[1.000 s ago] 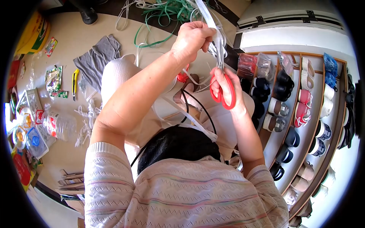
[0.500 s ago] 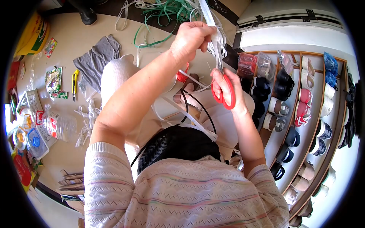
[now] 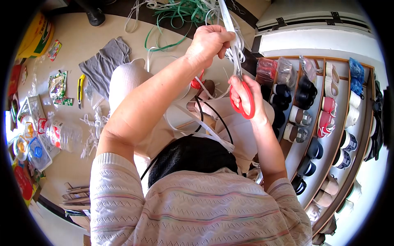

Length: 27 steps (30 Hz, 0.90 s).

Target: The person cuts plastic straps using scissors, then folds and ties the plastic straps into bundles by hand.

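My left hand (image 3: pixel 209 44) is closed on a white plastic strap (image 3: pixel 225 15), pinching it between thumb and fingers. The strap runs up past the top edge of the view. Just below, my right hand (image 3: pixel 256 96) grips a pair of scissors (image 3: pixel 248 107) by the red handles. The metal blades point up along the strap below my left fingers; whether they touch it I cannot tell. Another white strip (image 3: pixel 207 128) lies across my lap by a black mesh bag (image 3: pixel 186 160).
Green and white straps (image 3: pixel 184 14) lie tangled at the top. On the right stands a shoe rack (image 3: pixel 305 160) with many shoes. To the left are a grey cloth (image 3: pixel 107 59), a yellow box cutter (image 3: pixel 80 91), plastic bottles (image 3: pixel 65 135) and a yellow bucket (image 3: pixel 35 37).
Both hands have shifted slightly: my left a little right and down, my right a little down with the scissors. My grips on the strap and scissors are the same.
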### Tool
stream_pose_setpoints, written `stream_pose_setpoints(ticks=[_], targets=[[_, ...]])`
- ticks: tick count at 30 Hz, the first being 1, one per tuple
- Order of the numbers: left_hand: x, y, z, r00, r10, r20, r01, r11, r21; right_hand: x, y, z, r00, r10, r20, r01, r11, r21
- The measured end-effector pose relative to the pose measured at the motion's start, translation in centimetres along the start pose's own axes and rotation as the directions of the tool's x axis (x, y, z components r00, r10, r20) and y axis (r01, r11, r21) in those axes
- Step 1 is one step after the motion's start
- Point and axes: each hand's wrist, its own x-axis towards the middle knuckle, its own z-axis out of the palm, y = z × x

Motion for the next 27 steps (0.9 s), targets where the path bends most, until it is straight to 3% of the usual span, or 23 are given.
stream_pose_setpoints(ticks=[8,27], targets=[[-0.3,-0.1,0.3,0.998,-0.058,0.006,0.058,0.998,0.002,0.7,0.2,-0.3,1.0,-0.022,0.02,0.021,0.999,0.035],[-0.2,-0.2,0.4,0.999,0.033,-0.034,-0.035,0.998,-0.047,0.0,0.1,0.6,1.0,0.022,-0.013,-0.021,0.998,0.06]])
